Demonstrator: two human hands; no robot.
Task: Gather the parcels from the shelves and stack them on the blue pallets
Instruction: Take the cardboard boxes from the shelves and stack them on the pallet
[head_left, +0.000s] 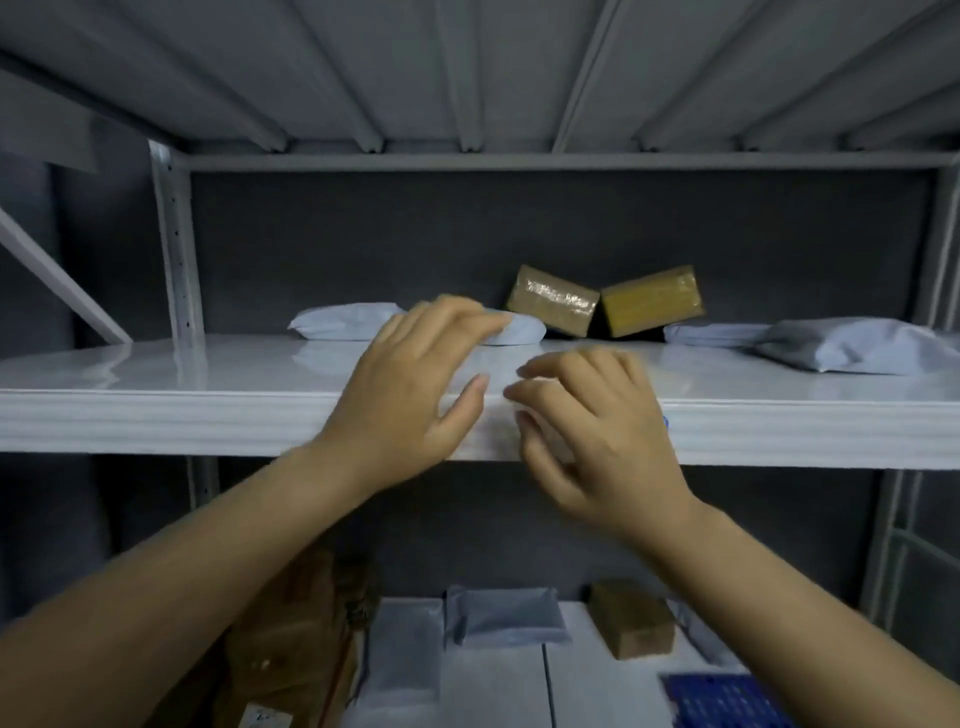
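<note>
We face the white shelf. Its parcels lie far back: a grey mailer at right, a white mailer at left, and two tilted brown boxes touching between them. Our left hand and right hand hover at the near edge, fingers loosely spread, holding nothing.

This looks like a parcel storeroom or a small warehouse. A grey metal rack with punched holes carries white shelves. On them lie white mailer bags and taped brown boxes. A dark wall stands behind.
</note>
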